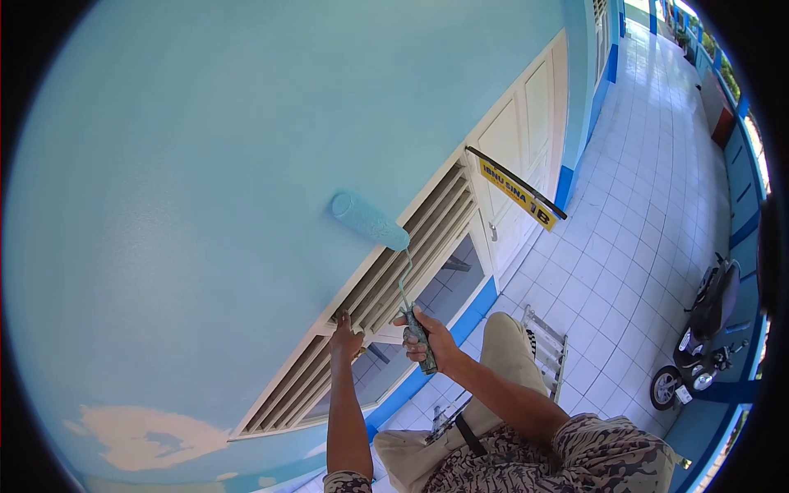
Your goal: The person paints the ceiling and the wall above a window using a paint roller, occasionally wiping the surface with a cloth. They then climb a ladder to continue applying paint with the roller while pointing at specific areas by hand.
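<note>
My right hand (426, 338) is wrapped round the paint-smeared handle of a paint roller (371, 222). The roller's sleeve is coated in light blue paint and lies close against the light blue wall (205, 164), just above the louvred vent (411, 234). A thin bent wire joins sleeve and handle. To the left, my left hand (346, 333) grips the white upright of the vent frame, with its fingertips between the slats. Below my legs, parts of a metal stepladder (549, 352) show.
A yellow sign (518, 194) on a black bar juts out beside the white door (518, 135). White floor tiles (608, 279) run along the corridor. A parked motorbike (699, 345) stands at the right. A pale unpainted patch (123, 431) marks the wall at lower left.
</note>
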Demonstrator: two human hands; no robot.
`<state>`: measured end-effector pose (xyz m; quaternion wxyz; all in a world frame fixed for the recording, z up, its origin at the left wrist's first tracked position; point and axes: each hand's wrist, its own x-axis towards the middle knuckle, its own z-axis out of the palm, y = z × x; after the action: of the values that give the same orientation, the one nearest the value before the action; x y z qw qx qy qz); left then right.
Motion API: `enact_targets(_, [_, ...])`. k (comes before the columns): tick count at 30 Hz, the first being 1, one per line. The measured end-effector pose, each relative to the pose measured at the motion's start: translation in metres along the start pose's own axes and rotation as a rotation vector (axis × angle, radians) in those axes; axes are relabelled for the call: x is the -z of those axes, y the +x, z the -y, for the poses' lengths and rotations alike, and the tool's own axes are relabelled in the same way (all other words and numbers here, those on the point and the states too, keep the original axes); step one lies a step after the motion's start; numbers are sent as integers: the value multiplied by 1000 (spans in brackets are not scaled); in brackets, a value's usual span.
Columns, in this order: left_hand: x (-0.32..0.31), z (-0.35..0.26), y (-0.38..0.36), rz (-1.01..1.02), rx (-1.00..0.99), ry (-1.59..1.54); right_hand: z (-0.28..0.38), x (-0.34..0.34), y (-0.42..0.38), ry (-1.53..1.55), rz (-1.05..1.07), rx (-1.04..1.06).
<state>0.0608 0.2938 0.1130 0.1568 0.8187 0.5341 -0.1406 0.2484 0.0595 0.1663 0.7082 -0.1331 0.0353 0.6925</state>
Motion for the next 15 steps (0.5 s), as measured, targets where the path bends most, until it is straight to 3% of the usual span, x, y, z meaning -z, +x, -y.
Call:
enact_targets(9, [10,-10,-9,24,32,16,108,4,44,176,101,256])
enact_targets(15, [4,-2,-2,5,-3,-13,94,-5,40,238,154,220])
